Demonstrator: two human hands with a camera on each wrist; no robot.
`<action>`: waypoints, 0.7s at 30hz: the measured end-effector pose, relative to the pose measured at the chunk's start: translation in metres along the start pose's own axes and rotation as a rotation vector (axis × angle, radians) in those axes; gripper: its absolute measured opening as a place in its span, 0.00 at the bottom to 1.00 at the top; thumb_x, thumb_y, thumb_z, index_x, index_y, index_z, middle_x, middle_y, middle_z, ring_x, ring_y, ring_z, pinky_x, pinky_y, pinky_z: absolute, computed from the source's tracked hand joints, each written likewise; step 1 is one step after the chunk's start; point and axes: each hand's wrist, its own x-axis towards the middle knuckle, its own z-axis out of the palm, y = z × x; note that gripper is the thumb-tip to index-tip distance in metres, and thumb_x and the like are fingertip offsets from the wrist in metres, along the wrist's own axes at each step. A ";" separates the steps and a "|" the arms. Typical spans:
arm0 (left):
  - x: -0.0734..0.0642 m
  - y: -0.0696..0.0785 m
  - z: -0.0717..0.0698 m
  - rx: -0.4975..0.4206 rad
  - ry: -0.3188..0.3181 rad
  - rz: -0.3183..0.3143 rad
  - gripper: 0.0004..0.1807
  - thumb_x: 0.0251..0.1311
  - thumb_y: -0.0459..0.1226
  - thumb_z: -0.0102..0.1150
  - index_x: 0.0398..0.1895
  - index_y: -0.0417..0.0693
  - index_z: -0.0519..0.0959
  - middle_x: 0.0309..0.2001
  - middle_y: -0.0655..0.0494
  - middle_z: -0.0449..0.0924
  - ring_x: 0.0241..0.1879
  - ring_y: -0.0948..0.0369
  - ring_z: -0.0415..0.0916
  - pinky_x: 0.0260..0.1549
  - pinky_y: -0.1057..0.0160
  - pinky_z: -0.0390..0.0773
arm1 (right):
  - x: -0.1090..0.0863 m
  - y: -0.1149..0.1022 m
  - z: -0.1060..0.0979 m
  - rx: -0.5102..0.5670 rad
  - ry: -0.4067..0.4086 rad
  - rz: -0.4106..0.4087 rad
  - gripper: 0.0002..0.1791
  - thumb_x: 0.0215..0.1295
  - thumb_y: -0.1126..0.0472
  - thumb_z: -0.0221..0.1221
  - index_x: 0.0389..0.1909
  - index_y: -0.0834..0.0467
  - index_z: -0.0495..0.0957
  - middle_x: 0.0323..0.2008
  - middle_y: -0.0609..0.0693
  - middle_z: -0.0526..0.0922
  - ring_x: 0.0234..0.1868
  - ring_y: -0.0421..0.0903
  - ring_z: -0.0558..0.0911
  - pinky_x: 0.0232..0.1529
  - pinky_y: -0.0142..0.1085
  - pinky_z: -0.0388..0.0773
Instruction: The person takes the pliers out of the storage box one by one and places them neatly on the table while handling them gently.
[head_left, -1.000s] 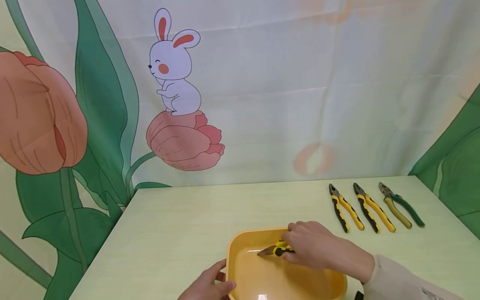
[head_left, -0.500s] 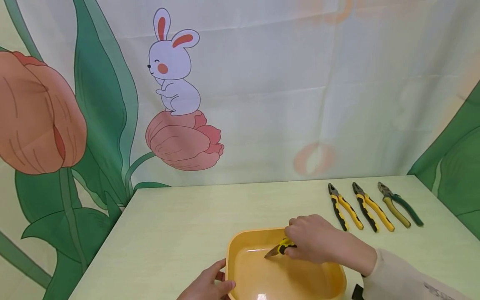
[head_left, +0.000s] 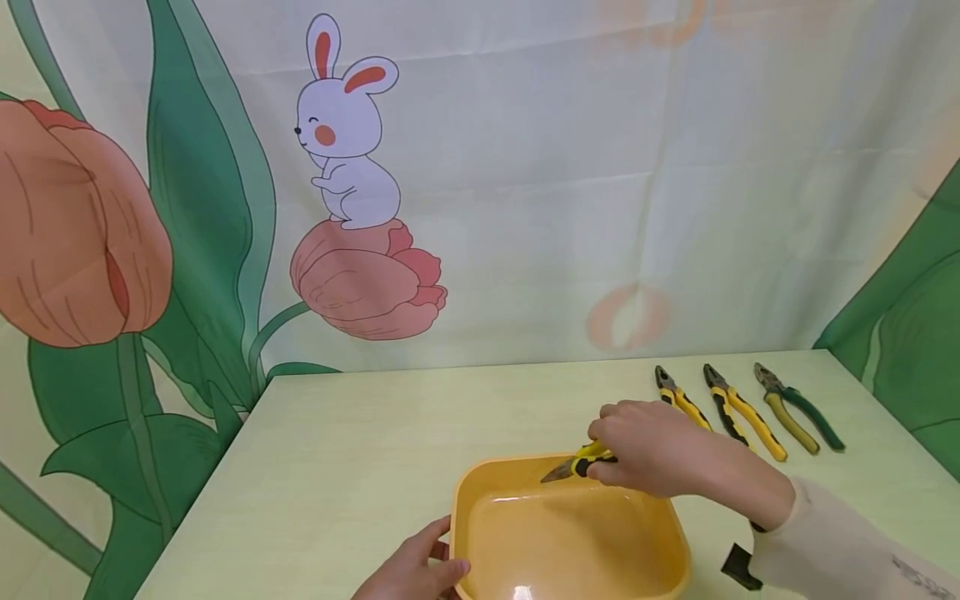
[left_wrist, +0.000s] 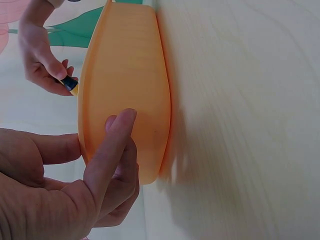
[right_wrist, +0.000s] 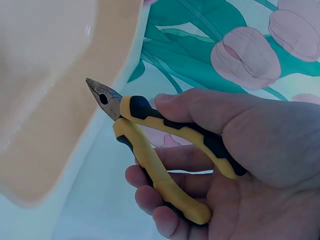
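Observation:
My right hand (head_left: 660, 446) holds yellow-and-black needle-nose pliers (right_wrist: 160, 135) by the handles, thumb on one handle and fingers round the other. In the head view their pointed metal nose overlaps the far wall of a yellow-orange plastic tray (head_left: 468, 533). My left hand (head_left: 420, 567) grips the tray's left side, thumb over the rim and fingers against the outer wall; the left wrist view shows those fingers (left_wrist: 112, 155) close up. Inside the tray the floor is bare.
Behind my right hand lie two yellow-and-black pliers (head_left: 738, 408) and one green-handled pair of pliers (head_left: 798, 408) in a row, the nearest partly hidden. The pale wooden table (head_left: 337, 450) ends at a printed cloth (head_left: 510, 208) with flowers and a rabbit.
My right hand has lifted the needle-nose pliers from inside the tray up toward its far rim, moving away and to the right. The left hand stays on the tray's side.

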 end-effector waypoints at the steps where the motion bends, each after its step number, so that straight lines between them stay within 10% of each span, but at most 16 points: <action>1: 0.000 0.000 0.000 -0.001 -0.001 0.000 0.34 0.67 0.30 0.56 0.73 0.33 0.55 0.43 0.44 0.71 0.29 0.59 0.80 0.32 0.61 0.85 | -0.001 0.002 -0.001 0.003 0.007 -0.001 0.17 0.64 0.47 0.63 0.43 0.56 0.83 0.37 0.49 0.81 0.35 0.43 0.76 0.34 0.39 0.76; 21: 0.000 -0.002 -0.002 -0.019 -0.021 0.008 0.36 0.67 0.30 0.56 0.73 0.31 0.52 0.42 0.44 0.71 0.29 0.59 0.80 0.32 0.61 0.85 | -0.014 0.041 -0.017 0.089 0.165 0.058 0.10 0.63 0.49 0.64 0.33 0.51 0.79 0.28 0.45 0.73 0.27 0.40 0.69 0.27 0.32 0.66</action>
